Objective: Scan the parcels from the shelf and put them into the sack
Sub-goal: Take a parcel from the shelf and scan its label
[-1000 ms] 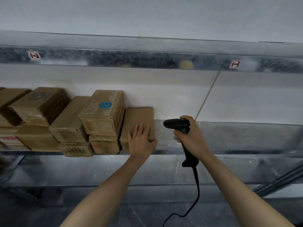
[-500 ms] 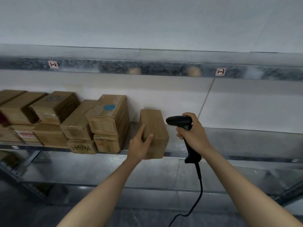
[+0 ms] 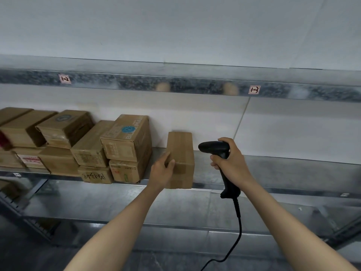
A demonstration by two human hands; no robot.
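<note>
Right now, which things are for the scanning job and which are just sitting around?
For the job: brown parcel gripped by the left hand; black scanner held in the right hand; stacked parcels waiting on the shelf. No sack shows.
Just there: number tags on the upper rail; lower shelf; white wall.

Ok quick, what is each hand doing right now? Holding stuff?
Left hand: grips the plain brown parcel by its side.
Right hand: grips the black scanner by its handle.
</note>
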